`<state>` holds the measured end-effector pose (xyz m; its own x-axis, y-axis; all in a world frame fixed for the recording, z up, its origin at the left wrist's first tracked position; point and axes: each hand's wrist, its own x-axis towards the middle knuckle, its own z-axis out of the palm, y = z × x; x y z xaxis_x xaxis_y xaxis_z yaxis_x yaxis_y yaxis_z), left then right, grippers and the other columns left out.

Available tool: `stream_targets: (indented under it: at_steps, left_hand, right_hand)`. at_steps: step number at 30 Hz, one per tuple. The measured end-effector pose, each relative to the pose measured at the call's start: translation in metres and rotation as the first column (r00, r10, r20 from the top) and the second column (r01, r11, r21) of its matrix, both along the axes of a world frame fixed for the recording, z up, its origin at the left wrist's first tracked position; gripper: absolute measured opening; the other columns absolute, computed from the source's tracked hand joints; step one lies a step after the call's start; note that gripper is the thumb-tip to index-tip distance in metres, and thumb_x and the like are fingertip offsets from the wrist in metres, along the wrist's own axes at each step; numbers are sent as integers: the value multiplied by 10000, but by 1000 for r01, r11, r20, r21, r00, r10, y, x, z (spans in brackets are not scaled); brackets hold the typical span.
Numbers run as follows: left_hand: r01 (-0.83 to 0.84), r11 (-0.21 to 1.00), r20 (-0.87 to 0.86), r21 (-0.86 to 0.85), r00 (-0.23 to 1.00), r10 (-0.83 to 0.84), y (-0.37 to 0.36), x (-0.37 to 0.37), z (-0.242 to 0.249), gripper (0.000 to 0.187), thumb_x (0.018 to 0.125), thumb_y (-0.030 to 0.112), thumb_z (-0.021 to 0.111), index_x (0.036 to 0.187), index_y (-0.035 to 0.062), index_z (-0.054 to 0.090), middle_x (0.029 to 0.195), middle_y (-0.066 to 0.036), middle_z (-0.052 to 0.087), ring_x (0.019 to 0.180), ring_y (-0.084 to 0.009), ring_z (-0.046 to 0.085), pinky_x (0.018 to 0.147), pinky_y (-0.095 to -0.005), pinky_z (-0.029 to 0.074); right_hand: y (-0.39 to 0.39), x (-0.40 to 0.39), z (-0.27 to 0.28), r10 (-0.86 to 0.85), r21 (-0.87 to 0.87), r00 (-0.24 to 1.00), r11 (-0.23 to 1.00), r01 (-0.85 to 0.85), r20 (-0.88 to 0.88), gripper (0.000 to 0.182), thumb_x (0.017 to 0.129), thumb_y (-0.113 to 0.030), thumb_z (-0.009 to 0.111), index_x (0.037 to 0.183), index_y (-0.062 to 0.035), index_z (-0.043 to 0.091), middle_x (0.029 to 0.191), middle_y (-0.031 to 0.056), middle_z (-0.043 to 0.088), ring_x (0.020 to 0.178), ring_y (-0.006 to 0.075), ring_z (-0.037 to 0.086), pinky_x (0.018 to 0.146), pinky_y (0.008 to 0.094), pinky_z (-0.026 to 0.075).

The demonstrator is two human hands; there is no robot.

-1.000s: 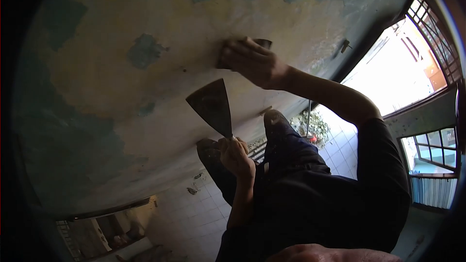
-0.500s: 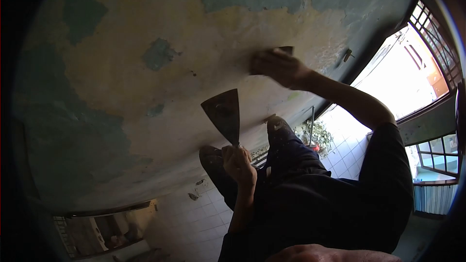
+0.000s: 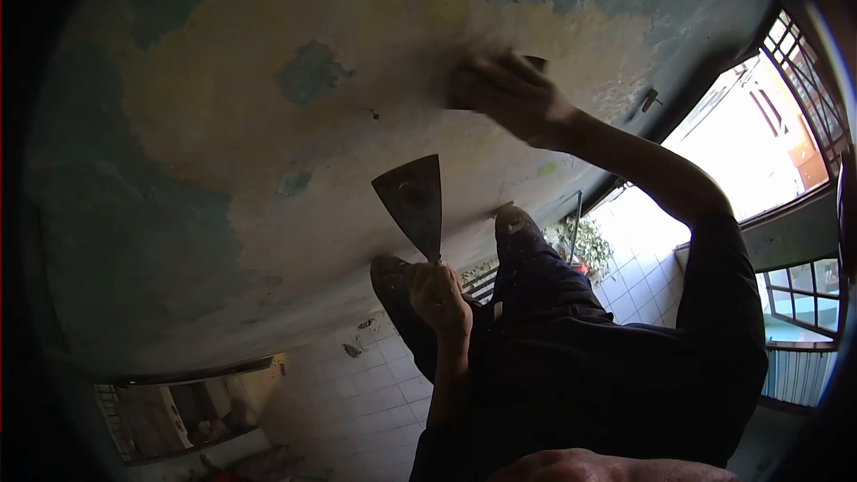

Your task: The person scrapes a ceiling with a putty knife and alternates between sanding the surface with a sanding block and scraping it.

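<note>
My left hand (image 3: 439, 297) is closed round the handle of a scraper (image 3: 414, 202), whose wide triangular blade points up, apart from my right hand. Against the patchy wall (image 3: 295, 147), my right hand (image 3: 513, 96) is pressed with a dark flat piece (image 3: 536, 63) under its fingers; motion blurs them, and most of the piece is hidden. Green paint patches and bare cream plaster cover the wall around both hands.
A bright barred window (image 3: 759, 129) lies at the right, with a smaller window (image 3: 808, 299) below it. A plant (image 3: 585, 245) stands on the white tiled floor (image 3: 638, 286) beyond my knees. An opening (image 3: 192, 411) shows at the lower left.
My right hand has moved slightly up and left along the wall with the dark piece. The scraper in my left hand stays almost where it was. The view has shifted a little.
</note>
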<state>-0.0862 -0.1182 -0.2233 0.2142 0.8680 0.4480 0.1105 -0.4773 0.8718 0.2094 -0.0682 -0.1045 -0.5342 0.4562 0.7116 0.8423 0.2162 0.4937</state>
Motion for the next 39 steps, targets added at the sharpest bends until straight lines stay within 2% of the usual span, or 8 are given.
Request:
stream_targets:
  at_steps: [6, 9, 14, 28, 30, 32, 35, 39]
  left_hand:
    - [-19, 998, 77, -59, 997, 23, 0, 1, 0, 409, 1002, 129, 507, 605, 29, 493, 634, -64, 467, 747, -230, 462, 687, -392, 378]
    - [-57, 995, 57, -77, 996, 62, 0, -9, -9, 419, 1007, 142, 516, 606, 27, 487, 625, -55, 463, 756, -223, 463, 673, -378, 378]
    - [8, 999, 41, -43, 999, -7, -3, 4, 2, 449, 1027, 181, 514, 605, 32, 486, 633, -56, 472, 754, -227, 466, 692, -378, 379]
    - [-47, 999, -56, 19, 997, 48, 5, -5, 1, 460, 1095, 291, 409, 732, 17, 480, 715, -60, 473, 651, -166, 432, 598, -339, 350]
    - [-78, 992, -90, 102, 992, 87, 6, -16, -5, 466, 1097, 297, 394, 738, 13, 481, 700, -63, 466, 650, -169, 430, 603, -340, 352]
    - [-107, 984, -134, 140, 983, 126, 9, -19, -7, 467, 1096, 314, 385, 758, 7, 481, 689, -69, 468, 660, -176, 440, 610, -341, 359]
    - [-93, 994, -135, 56, 986, 99, 5, -17, -10, 466, 1096, 326, 387, 777, -1, 485, 664, -72, 459, 651, -184, 450, 608, -346, 368]
    - [-135, 990, -118, 28, 983, 137, 10, -11, -4, 468, 1100, 340, 393, 807, -7, 503, 639, -68, 443, 610, -186, 443, 605, -346, 387]
  right_hand:
    - [-22, 30, -27, 73, -1, 997, 997, -73, -38, 366, 823, -109, 732, 1189, -85, 723, 1323, 66, 653, 1306, 260, 572, 1060, 449, 476]
    - [-28, 56, -43, -66, -321, 987, 947, 15, -150, 360, 829, -110, 726, 1188, -88, 726, 1326, 60, 652, 1309, 259, 570, 1070, 461, 466]
    - [-3, -12, -40, 9, 38, 996, 999, -6, -85, 346, 825, -145, 739, 1169, -111, 728, 1294, 35, 662, 1283, 237, 585, 1050, 451, 476]
    - [10, -20, -26, 147, 124, 981, 984, -131, -125, 296, 835, -163, 761, 1130, -137, 749, 1267, 17, 681, 1201, 185, 633, 1009, 424, 468]
    - [-8, 22, -38, 34, -171, 935, 980, -100, -354, 305, 867, -178, 712, 1172, -193, 726, 1290, -2, 665, 1213, 152, 622, 1197, 431, 331]
    - [-17, 45, -30, 23, 99, 973, 995, 0, -230, 275, 840, -179, 757, 1113, -149, 748, 1222, 32, 708, 1182, 157, 656, 1233, 491, 274]
    - [9, 4, -27, 14, 197, 987, 980, 18, -159, 321, 858, -189, 751, 1176, -150, 745, 1284, 18, 696, 1280, 176, 610, 1277, 574, 117]
    - [18, -24, -20, 81, 229, 984, 972, -42, -160, 369, 843, -210, 763, 1210, -168, 747, 1340, 9, 679, 1361, 177, 550, 1276, 608, 123]
